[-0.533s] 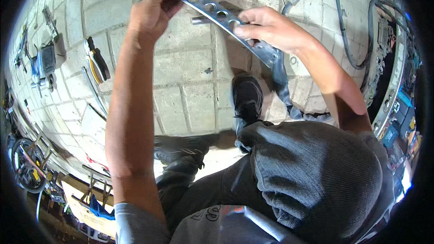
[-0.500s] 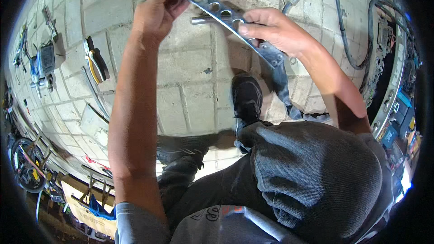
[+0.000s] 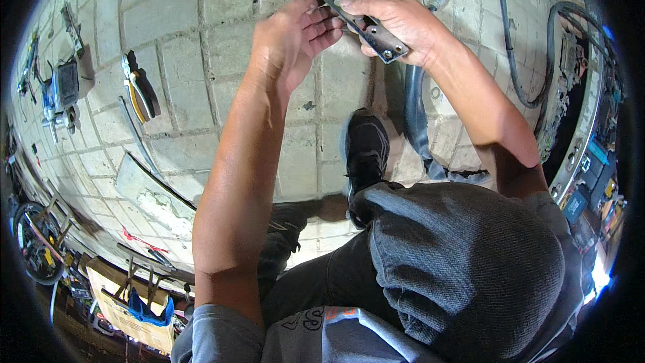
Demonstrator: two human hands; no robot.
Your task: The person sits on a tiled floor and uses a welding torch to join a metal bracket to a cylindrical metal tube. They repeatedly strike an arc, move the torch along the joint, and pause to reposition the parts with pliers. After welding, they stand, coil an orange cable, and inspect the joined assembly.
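Note:
My right hand (image 3: 396, 23) grips a flat dark metal bar (image 3: 384, 44) with a row of large round holes along it and small holes at its near end. Its thumb lies on top of the bar and the fingers wrap beneath. The bar slants from upper left to lower right, and its far end runs out at the top edge. Beside the bar's left edge is my left hand (image 3: 289, 44), fingers apart and loosely bent, with the thumb close to the metal. Whether those fingertips touch it I cannot tell.
Pliers (image 3: 134, 87) with yellow-and-black handles lie on the paved floor (image 3: 181, 70) at left, near a curved strip (image 3: 138, 134). A dark flattened strap (image 3: 416, 121) lies right of my shoe (image 3: 366, 144). Farther right runs a black hose (image 3: 510, 54); a wheel (image 3: 40, 242) stands lower left.
My left hand has let go of the bar's far end and come right and nearer, to mid-bar. My right hand has raised the bar's near end in the picture.

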